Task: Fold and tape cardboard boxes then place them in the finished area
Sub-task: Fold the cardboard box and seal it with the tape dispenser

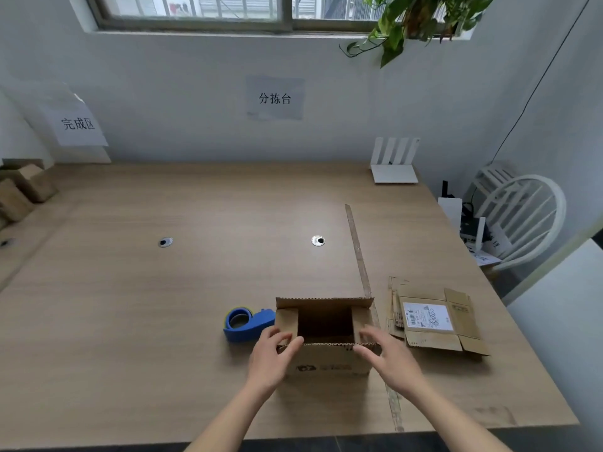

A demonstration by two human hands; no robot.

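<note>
Folding looks like the step now: open cardboard box (326, 334) sits upright on the table (163, 321), near its front edge, top flaps not yet shut. Left hand (272, 355) pinches the box's left side flap w/ curled fingers; right hand (388, 360) hovers at the box's right side flap, fingers spread and relaxed, prob. just touching, can't tell for sure. Blue tape dispenser (246, 324) lies just left of the box, touching or nearly so. Flattened cardboard (434, 321) lies just right of it. Risks, as I judge: side flaps spring back up if released before long flaps come over; uneven push skews the box, so tape seam gaps; left elbow could knock the dispenser.
</note>
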